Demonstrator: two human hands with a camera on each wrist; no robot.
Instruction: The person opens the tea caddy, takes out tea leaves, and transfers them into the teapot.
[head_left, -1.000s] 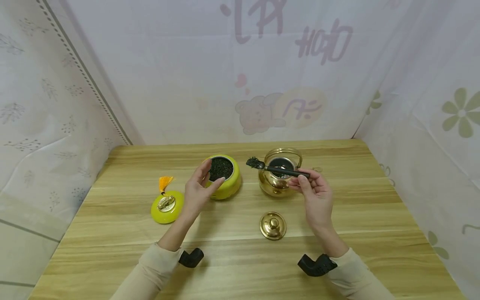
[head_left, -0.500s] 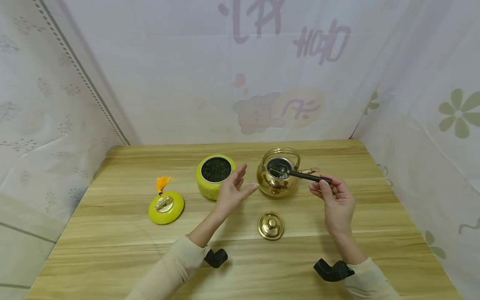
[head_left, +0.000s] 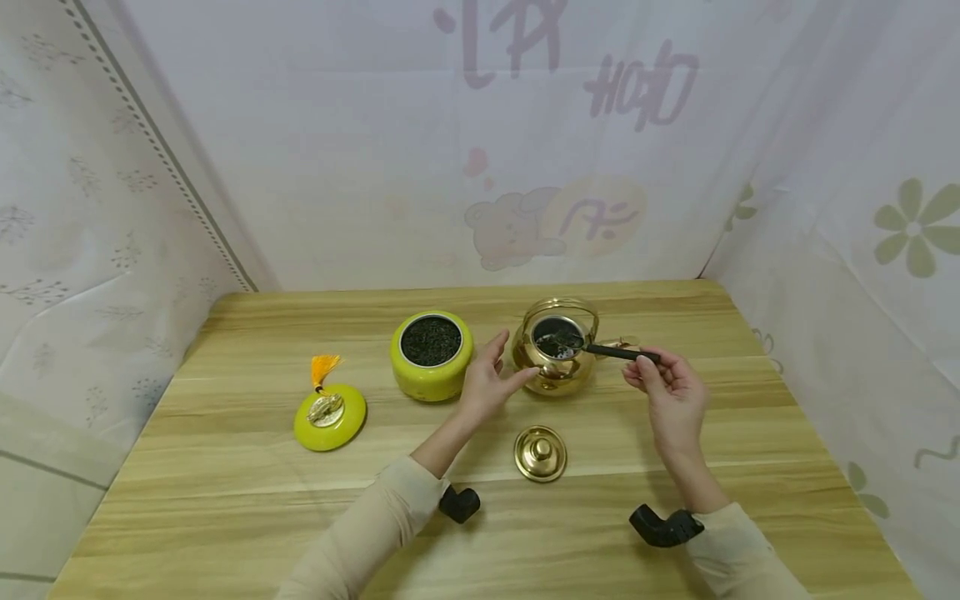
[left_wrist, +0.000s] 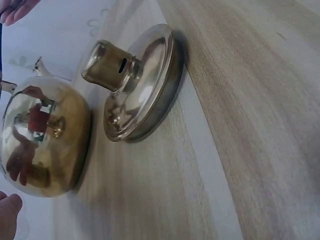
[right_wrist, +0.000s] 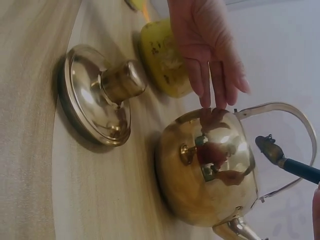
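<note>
My right hand [head_left: 677,404] pinches the dark handle of a small tea scoop [head_left: 621,352]. The scoop's bowl is over the mouth of a gold kettle [head_left: 557,385], and the right wrist view shows a few dark leaves on the scoop [right_wrist: 272,150]. Dark leaves also lie inside the kettle. My left hand [head_left: 486,387] is at the kettle's left side, its fingers extended and holding nothing. Its fingertips are close to the kettle wall; whether they touch it I cannot tell. Left of that hand, a yellow jar [head_left: 429,385] stands uncovered, filled with dark tea leaves.
The kettle's gold lid [head_left: 541,454] lies knob up on the wooden table [head_left: 562,542], in front of the kettle. Farther left is the yellow jar lid [head_left: 330,429] with its orange tassel [head_left: 324,368]. The kettle's handle [head_left: 562,303] arches upright; its spout points right.
My right hand moved right, bringing the scoop from between jar and kettle to over the kettle's mouth, and most leaves left its bowl. My left hand moved from the jar to the kettle's side.
</note>
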